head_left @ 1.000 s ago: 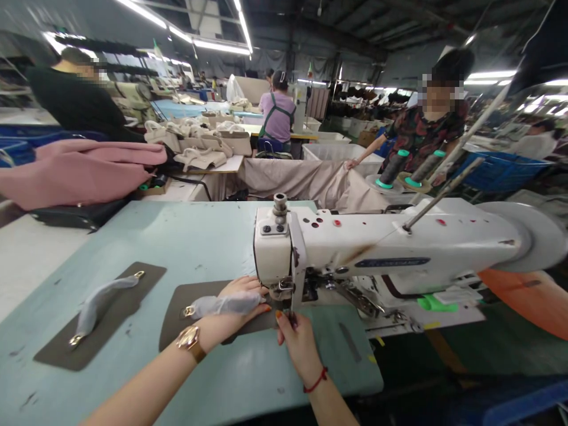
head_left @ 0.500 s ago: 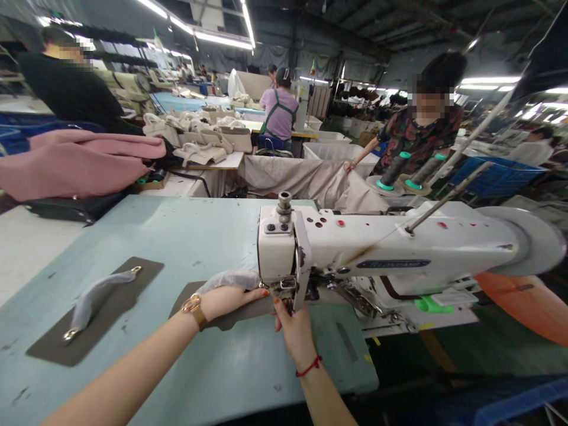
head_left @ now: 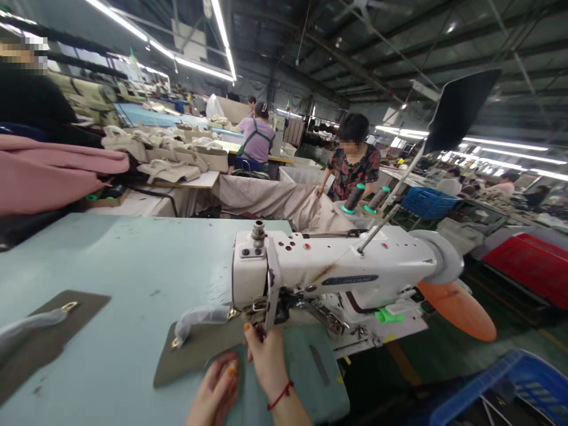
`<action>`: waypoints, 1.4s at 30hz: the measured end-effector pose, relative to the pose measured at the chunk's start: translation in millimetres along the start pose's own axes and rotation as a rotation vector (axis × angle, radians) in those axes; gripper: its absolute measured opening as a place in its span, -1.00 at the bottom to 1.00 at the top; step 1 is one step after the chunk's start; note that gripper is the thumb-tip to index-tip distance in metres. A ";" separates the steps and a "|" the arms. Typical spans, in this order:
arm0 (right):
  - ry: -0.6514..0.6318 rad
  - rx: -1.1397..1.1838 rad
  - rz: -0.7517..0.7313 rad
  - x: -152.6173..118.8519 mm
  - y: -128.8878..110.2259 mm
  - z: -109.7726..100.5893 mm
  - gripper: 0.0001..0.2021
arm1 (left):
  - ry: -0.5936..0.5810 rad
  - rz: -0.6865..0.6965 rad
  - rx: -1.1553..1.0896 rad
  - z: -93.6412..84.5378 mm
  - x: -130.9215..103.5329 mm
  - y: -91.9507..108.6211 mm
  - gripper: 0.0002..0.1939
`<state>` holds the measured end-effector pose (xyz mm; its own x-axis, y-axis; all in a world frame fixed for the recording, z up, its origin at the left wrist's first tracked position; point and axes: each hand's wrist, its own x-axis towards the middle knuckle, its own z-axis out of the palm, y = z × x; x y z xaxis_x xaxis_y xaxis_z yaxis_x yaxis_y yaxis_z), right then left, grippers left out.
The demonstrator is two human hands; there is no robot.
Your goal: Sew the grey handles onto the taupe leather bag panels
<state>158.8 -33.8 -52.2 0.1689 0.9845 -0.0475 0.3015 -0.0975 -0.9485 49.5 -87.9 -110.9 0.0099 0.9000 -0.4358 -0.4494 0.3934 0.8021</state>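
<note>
By the white metal sewing machine (head_left: 306, 254), right hand (head_left: 266, 358) looks pinched, left hand (head_left: 217, 384) loosely curled — can't tell either's hold. I'd keep the flat grey-brown panel (head_left: 189, 358) smooth beneath it.

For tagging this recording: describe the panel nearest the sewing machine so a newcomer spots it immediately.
On the green table, find the white sewing machine. The dark panel lies at its needle end. Unlike the other panel, cut off by the picture's left edge, this one shows its whole wrapped handle.
</note>
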 end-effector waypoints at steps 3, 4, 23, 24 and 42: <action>0.020 -0.123 -0.086 0.1 -5.3 -1.8 -0.59 | -0.075 -0.073 -0.175 21.8 17.9 24.5 -0.52; 0.022 -0.156 -0.115 0.2 -6.7 -2.1 -0.59 | -0.094 -0.080 -0.157 24.0 22.3 33.4 -0.54; -0.106 0.084 0.010 -9.5 -8.6 -17.8 -0.68 | -0.200 -0.099 -0.032 20.4 25.6 57.0 -0.57; -0.103 0.071 0.010 -9.1 -9.2 -17.9 -0.68 | -0.207 -0.097 -0.026 20.3 25.3 57.0 -0.57; -0.212 -0.500 -0.129 -36.0 50.3 -36.9 -0.81 | -0.162 -0.006 0.027 30.6 35.9 69.3 -0.58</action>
<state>202.5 -79.6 -86.7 -0.0761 0.9957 -0.0518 0.7244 0.0195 -0.6891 46.0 -22.6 -58.5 0.1573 0.9153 -0.3707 -0.4252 0.4016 0.8111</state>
